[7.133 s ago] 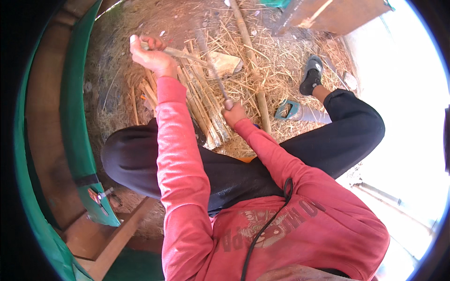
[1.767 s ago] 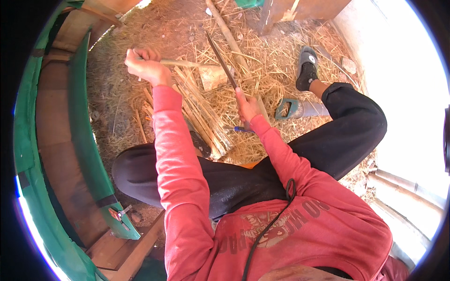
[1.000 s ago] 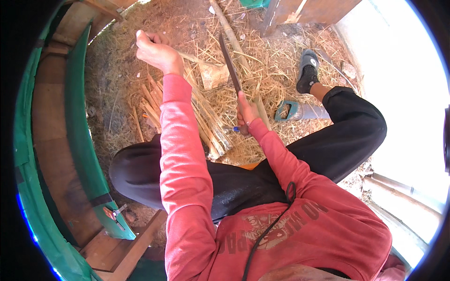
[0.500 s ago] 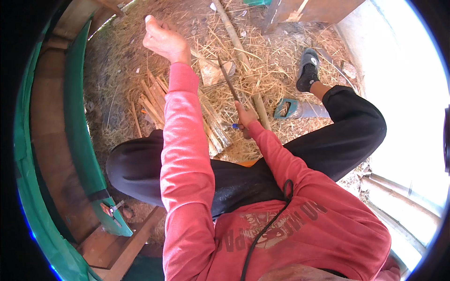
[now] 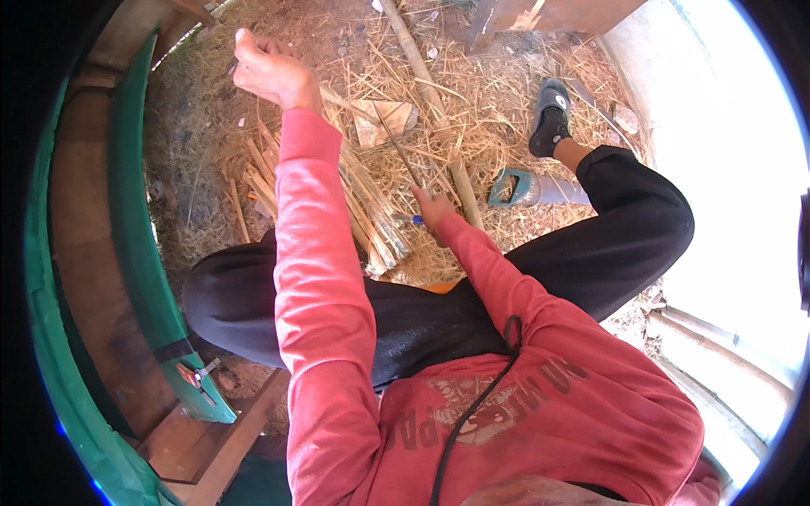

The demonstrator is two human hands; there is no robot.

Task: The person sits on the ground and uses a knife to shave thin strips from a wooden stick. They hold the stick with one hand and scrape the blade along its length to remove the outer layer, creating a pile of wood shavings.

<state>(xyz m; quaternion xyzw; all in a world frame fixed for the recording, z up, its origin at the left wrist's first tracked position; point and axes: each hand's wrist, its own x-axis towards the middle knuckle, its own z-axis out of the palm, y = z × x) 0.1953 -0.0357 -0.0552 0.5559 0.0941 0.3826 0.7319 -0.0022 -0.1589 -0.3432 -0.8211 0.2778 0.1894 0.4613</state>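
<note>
My left hand (image 5: 277, 76) is raised at the upper left, over the straw-covered ground. Its fingers are curled in and the thumb lies against them; whatever they may hold is hidden. A thin pale strip (image 5: 342, 103) runs out beside its wrist, and I cannot tell whether the hand grips it. My right hand (image 5: 433, 207) is wrapped round the handle of a long knife (image 5: 398, 147), whose narrow dark blade points up and left. Below the left forearm and the knife lies a bundle of split wooden strips (image 5: 364, 211). Something small and blue (image 5: 417, 220) shows beside the right hand.
A handsaw (image 5: 516, 189) with a teal handle lies right of a round pole (image 5: 462, 190). A flat wood block (image 5: 381, 123) rests on the straw. My shoe (image 5: 550, 114) is beyond the saw. Green-covered boards (image 5: 139, 211) stand at left, a white wall (image 5: 717, 126) at right.
My left hand has shifted a little left and down, still curled. The right hand and knife have moved slightly left, and the blade is turned thinner to view. The whole view has shifted slightly.
</note>
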